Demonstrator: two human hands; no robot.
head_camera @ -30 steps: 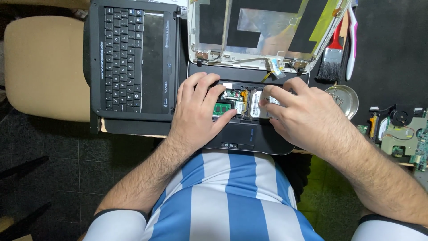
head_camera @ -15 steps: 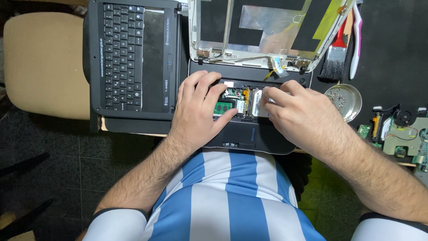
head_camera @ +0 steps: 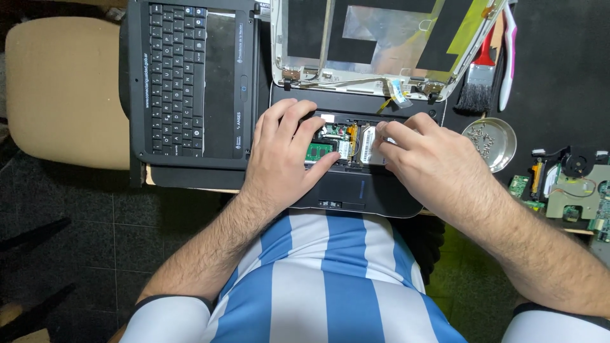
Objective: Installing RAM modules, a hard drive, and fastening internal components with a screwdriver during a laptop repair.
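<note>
Two hands down on the opened laptop base [head_camera: 356, 190], which sits dead centre at the near edge of the table, right over my lap. Its bay is uncovered, and inside I see a green memory module [head_camera: 319, 151] and a silver drive [head_camera: 370, 147] side by side, the drive at three o'clock from the module. My left hand [head_camera: 284, 155] lies flat across the left half of the base, fingers spread and loosely curled, thumb tip touching the green module; it grips nothing. My right hand [head_camera: 427, 162] comes in from four o'clock, fingers bent, fingertips [head_camera: 383, 129] pressing on the drive's top edge. Whether they have actually pinched it, I cannot tell.

At twelve o'clock from the base, the stripped screen lid [head_camera: 381, 44] lies open, bare foil and black tape showing, loose cables trailing from its hinges. At nine o'clock, just beside the base, a second black laptop [head_camera: 190, 82] lies turned sideways with its keyboard up. Beyond that, at the far left, a beige chair seat [head_camera: 63, 89]. Out at two o'clock, a red-handled brush [head_camera: 480, 79] and a pink tool [head_camera: 508, 57] lie side by side. At three o'clock, a round metal dish [head_camera: 492, 143] holding small screws, and past it loose circuit boards [head_camera: 572, 190] at the table's right end.
</note>
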